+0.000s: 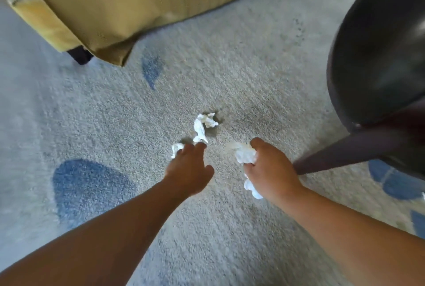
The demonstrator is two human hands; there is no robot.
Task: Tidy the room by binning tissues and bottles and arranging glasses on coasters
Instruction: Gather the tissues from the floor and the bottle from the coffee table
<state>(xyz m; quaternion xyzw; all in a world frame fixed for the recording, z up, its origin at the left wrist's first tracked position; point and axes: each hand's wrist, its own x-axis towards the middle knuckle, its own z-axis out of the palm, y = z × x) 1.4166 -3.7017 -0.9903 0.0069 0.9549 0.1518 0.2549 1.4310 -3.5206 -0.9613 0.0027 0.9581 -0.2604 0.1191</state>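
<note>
"What was the floor like?"

"A pale grey carpet [241, 74] with dark blue blotches [89, 184] woven in, one large at the left, a smaller one nearer the sofa."

"And the furniture?"

"A mustard-yellow sofa [128, 3] ran across the top, on a short dark leg [79, 55]. At the right stood a glossy black round chair [379, 51], its dark leg [345, 156] slanting down to the carpet. Soft daylight everywhere."

Carpet [241, 67]: rough, matt pile. Tissues [203, 124]: thin, crumpled white paper. Sofa [138, 5]: woven mustard cloth, matt. Chair shell [379, 44]: dark, smooth, glossy, apparently plastic.
</note>
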